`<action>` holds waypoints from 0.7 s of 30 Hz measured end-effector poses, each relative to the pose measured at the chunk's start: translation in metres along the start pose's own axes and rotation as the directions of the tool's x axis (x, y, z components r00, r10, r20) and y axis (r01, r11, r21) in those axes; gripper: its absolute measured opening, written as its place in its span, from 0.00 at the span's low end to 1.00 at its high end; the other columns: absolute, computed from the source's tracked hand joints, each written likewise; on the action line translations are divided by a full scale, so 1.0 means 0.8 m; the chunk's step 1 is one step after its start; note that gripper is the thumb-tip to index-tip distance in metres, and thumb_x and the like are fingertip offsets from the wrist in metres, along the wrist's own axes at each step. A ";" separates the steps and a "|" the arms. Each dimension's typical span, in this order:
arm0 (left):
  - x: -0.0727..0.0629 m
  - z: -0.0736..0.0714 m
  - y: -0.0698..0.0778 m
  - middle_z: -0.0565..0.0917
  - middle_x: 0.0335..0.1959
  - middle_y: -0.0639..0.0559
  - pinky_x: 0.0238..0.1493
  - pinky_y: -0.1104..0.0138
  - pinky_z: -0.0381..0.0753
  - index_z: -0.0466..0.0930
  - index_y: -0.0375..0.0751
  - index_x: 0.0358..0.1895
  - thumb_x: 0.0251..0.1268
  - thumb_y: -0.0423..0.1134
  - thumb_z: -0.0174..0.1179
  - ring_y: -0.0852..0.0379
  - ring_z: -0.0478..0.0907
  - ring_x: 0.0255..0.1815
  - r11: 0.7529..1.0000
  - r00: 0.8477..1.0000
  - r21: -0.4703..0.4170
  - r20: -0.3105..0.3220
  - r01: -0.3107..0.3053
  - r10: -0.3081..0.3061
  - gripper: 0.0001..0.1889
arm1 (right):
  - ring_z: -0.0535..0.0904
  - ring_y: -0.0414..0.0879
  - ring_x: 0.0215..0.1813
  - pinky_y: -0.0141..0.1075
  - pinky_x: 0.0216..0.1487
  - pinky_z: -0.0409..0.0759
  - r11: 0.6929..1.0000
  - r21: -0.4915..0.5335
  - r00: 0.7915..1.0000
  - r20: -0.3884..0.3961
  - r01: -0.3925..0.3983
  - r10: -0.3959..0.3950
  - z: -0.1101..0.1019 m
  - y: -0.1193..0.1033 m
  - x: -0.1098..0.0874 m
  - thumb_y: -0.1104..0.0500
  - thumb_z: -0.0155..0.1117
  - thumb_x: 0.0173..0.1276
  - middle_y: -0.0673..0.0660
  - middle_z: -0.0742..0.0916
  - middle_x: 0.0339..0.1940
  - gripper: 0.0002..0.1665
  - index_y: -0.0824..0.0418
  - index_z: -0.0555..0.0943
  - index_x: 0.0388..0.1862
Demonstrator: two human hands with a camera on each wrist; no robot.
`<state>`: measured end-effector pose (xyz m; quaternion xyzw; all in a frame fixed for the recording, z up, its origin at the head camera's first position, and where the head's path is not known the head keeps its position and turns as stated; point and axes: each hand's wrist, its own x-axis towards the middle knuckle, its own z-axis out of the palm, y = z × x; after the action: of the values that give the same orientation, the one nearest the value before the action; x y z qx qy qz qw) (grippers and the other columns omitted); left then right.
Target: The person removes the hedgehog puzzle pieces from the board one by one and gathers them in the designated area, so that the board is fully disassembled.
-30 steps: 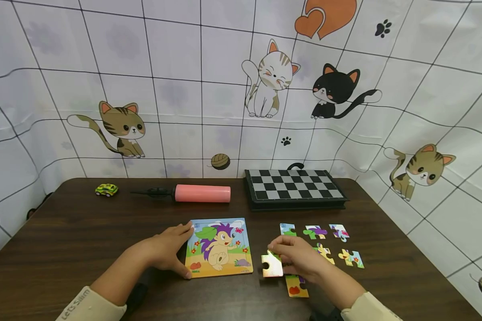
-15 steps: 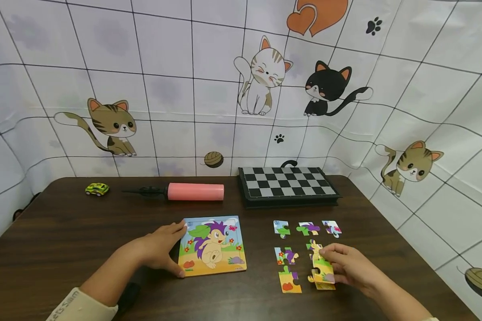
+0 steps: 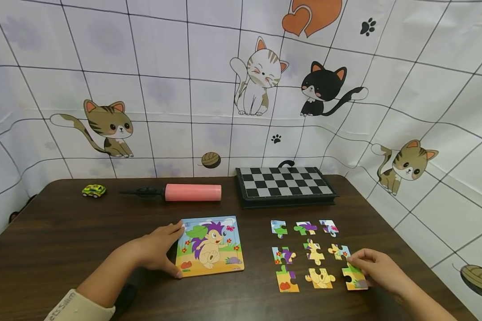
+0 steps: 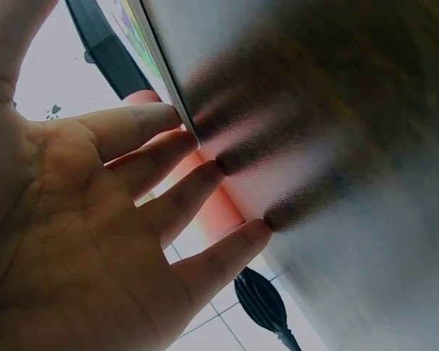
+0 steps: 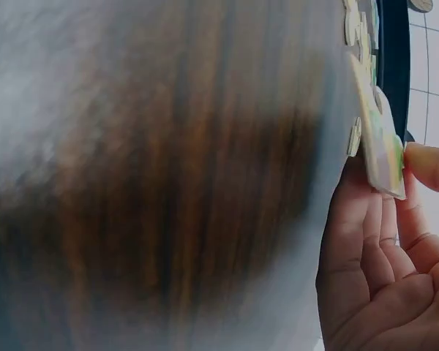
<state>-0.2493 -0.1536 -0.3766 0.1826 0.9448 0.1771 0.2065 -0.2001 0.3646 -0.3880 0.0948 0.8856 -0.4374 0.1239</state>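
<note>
A hedgehog picture board [image 3: 210, 246] lies flat on the table. My left hand [image 3: 156, 250] rests at its left edge, thumb and fingers spread; in the left wrist view the fingers [image 4: 223, 256] are straight, their tips on the tabletop. My right hand [image 3: 379, 269] pinches a green and yellow puzzle piece [image 3: 355, 278] by its right side, at the lower right of the loose pieces. From the right wrist view, that piece [image 5: 384, 157] is tilted between thumb and fingers. Nearest to it are a floral piece [image 3: 339, 252] and a tan and yellow piece [image 3: 320, 279].
More loose pieces, such as the red-rock piece [image 3: 287, 281] and the leaf piece [image 3: 279, 228], lie in rows right of the board. Behind stand a checkered game box [image 3: 287, 185], a pink hand pump [image 3: 193, 192] and a green toy car [image 3: 93, 191]. A patterned curtain [image 3: 164, 89] backs the table.
My right hand has moved right with the green and yellow piece. The tan and yellow piece, earlier beneath it, now lies in full view. My left hand stays at the board.
</note>
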 end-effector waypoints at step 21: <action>0.002 0.002 -0.003 0.51 0.78 0.33 0.63 0.27 0.52 0.58 0.31 0.75 0.45 0.58 0.77 0.27 0.47 0.76 1.000 1.000 0.003 -0.004 -0.010 0.010 0.58 | 0.82 0.56 0.46 0.55 0.43 0.78 0.897 -0.438 0.986 -0.114 0.058 -0.120 0.007 -0.017 -0.005 0.36 0.41 0.79 0.54 0.87 0.42 0.32 0.56 0.85 0.39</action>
<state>-0.2506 -0.1543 -0.3795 0.1873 0.9446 0.1769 0.2032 -0.1993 0.3519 -0.3796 0.0542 0.9705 -0.2271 0.0601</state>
